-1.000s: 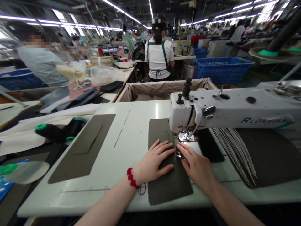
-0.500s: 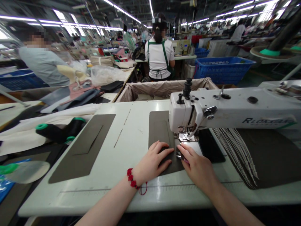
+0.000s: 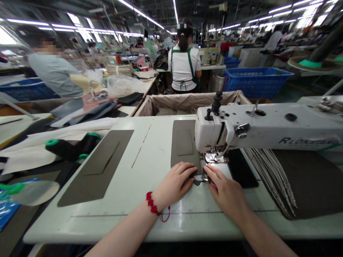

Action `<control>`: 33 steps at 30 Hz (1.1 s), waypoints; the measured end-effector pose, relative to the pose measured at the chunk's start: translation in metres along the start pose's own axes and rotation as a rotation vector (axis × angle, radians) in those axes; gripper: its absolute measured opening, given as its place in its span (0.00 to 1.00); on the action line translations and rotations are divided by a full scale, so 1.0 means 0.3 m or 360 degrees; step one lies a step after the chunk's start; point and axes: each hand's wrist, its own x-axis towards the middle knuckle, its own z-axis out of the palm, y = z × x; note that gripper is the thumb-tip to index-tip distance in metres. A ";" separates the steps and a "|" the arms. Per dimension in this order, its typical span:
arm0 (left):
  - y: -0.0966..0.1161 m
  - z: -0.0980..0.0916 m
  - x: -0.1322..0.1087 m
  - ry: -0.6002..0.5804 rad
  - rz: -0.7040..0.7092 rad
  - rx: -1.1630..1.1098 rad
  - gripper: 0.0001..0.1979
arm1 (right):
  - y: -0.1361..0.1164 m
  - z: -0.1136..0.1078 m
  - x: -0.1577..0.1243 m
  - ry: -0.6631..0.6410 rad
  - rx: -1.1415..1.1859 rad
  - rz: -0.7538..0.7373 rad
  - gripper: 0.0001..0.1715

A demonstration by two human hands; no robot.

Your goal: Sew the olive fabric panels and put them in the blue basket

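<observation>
A dark grey-brown panel (image 3: 175, 157) with a smaller rectangular piece (image 3: 184, 142) on it lies partly under the head of a white sewing machine (image 3: 210, 130). My left hand (image 3: 175, 182), wearing a red bracelet, rests open with fingers stretched over the panel's near edge. Close to the metal presser foot area (image 3: 215, 157), my right hand (image 3: 226, 191) has its fingertips forward. Something small and pinkish (image 3: 213, 184) shows under its thumb, mostly hidden. A shiny metal piece (image 3: 201, 177) sits between the hands; its link to the right hand is unclear.
A second panel (image 3: 96, 167) lies on the left of the pale table (image 3: 144, 214). Black thread cones (image 3: 63, 149) stand farther left. Stacked panels (image 3: 302, 182) sit at right. Beyond the table are a cloth-lined bin (image 3: 160, 101), a blue basket (image 3: 255, 82) and a co-worker (image 3: 184, 67).
The panel has slid away from me under the machine head, and its near edge now ends by my fingers. Both hands stay nearly in place. The view has shifted slightly.
</observation>
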 end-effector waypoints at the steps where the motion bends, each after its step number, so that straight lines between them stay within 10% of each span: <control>1: -0.002 0.002 0.000 0.0003 -0.0008 0.0012 0.19 | 0.000 0.000 0.001 0.0002 -0.0001 -0.0003 0.27; 33: -0.039 0.044 0.002 -0.0048 -0.0114 0.0372 0.31 | 0.013 0.021 -0.002 0.0060 -0.0010 -0.0043 0.27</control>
